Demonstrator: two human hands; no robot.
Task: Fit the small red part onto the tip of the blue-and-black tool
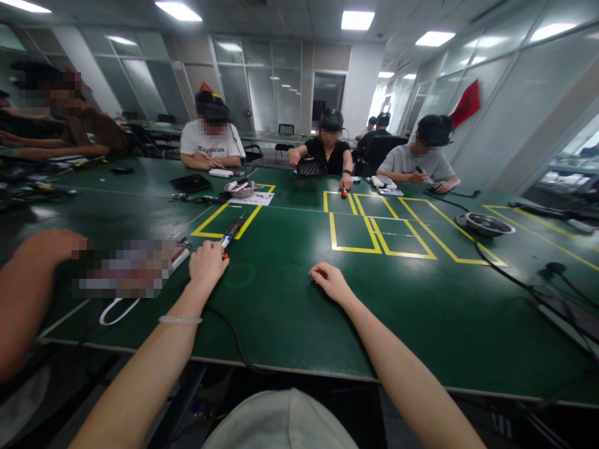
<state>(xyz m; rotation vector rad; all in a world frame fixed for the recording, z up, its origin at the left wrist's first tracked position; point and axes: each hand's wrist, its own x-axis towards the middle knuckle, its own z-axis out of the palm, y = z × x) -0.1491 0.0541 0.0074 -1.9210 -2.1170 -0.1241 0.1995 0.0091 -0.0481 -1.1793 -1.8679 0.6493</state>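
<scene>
My left hand (208,265) is closed around a slim dark electric screwdriver (233,232) with a thin tip, a pale-blue band and an orange-red part by my fingers. Its tip points away and to the right, close to a yellow tape outline (248,221) on the green table (290,324). My fingers hide its lower part. Over the middle of the table, my right hand (331,282) is loosely curled, with nothing visible in it. A black cable (236,333) runs from near my left wrist to the table's front edge; where it leads is hidden.
Left of me are another person's arm (32,280) and a blurred flat item with a white strap (116,312). Further tape outlines (355,249) mark the table. A metal bowl (489,224) and cables lie right. Across sit several people, one with a red-tipped object (345,194).
</scene>
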